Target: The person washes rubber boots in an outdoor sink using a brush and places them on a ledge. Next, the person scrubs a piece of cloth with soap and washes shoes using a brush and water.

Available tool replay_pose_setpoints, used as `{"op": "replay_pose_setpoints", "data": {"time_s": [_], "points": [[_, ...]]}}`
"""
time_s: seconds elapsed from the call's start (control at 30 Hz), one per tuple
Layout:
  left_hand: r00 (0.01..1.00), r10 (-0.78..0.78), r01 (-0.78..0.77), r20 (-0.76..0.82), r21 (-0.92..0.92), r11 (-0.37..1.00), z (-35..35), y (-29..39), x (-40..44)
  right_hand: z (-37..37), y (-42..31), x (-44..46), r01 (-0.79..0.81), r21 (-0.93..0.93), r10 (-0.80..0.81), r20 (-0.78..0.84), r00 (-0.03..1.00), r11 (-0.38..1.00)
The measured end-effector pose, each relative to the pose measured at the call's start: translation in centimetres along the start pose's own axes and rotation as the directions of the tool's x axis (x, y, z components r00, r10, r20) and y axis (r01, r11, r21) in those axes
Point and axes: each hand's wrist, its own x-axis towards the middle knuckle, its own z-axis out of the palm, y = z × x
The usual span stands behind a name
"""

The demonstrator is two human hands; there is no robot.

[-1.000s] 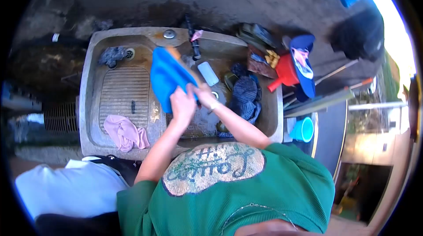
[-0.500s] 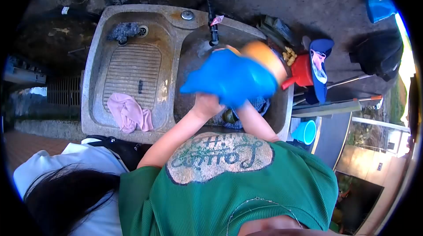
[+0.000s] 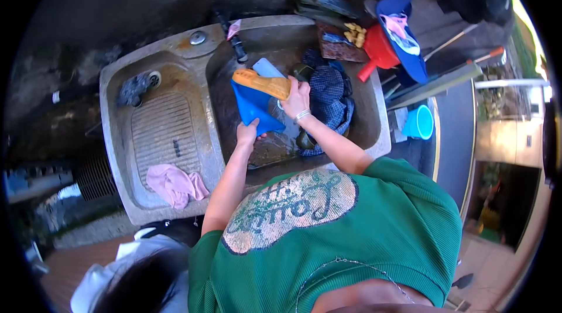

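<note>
A blue rubber boot with an orange-yellow sole is held over the right basin of the stone sink, its sole turned up. My left hand grips the blue shaft near its opening. My right hand is closed around the end of the sole. Just behind the sole shows a pale blue flat object whose kind I cannot make out. Dark blue checked cloth lies bunched in the basin, right of my right hand. The tap stands beyond the boot.
A pink cloth lies in the left basin with the ribbed washboard. Beyond the sink's right corner are a red dipper, a blue hat and yellowish lumps. A cyan bucket stands right. Another person is close at lower left.
The blurred boot has turned so its sole faces up, and moved left. My right hand, hidden earlier, now shows on the sole. More of the checked cloth is visible.
</note>
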Motion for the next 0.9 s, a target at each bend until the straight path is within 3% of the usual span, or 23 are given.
{"op": "replay_pose_setpoints", "data": {"time_s": [0.13,0.2,0.33,0.47,0.57,0.67,0.77,0.9], "points": [[0.997,0.011,-0.019,-0.083,-0.097,0.995,1.3,1.3,2.0,0.0,-1.3,1.8,0.063,-0.078,-0.071,-0.105,0.992,0.995],[0.999,-0.007,0.003,-0.045,-0.086,0.996,1.3,2.4,3.1,0.5,-2.2,2.6,0.116,-0.133,-0.138,-0.163,0.977,0.984],[0.999,-0.032,0.03,-0.024,-0.086,0.996,1.2,3.7,3.9,1.0,-2.5,3.0,-0.033,-0.089,0.024,-0.105,0.994,0.995],[0.999,-0.046,0.046,-0.004,-0.022,0.999,0.7,3.8,2.5,0.8,-1.4,2.2,-0.077,-0.086,0.071,-0.079,0.994,0.993],[0.997,0.08,-0.08,-0.022,0.005,0.997,0.2,3.4,1.4,1.3,-0.3,1.8,-0.189,-0.017,0.188,-0.043,0.981,0.982],[0.99,0.121,-0.12,-0.067,0.012,0.993,-0.9,4.1,0.9,2.4,-0.4,3.4,-0.264,0.021,0.261,0.098,0.96,0.964],[0.986,0.164,-0.163,-0.033,0.013,0.987,-1.3,6.1,-0.6,5.4,1.6,7.0,-0.359,0.221,0.262,0.371,0.891,0.907],[0.983,0.181,-0.182,0.032,0.062,0.981,-1.8,7.3,-2.7,5.2,0.0,10.4,-0.503,0.294,0.36,0.425,0.831,0.813]]}}
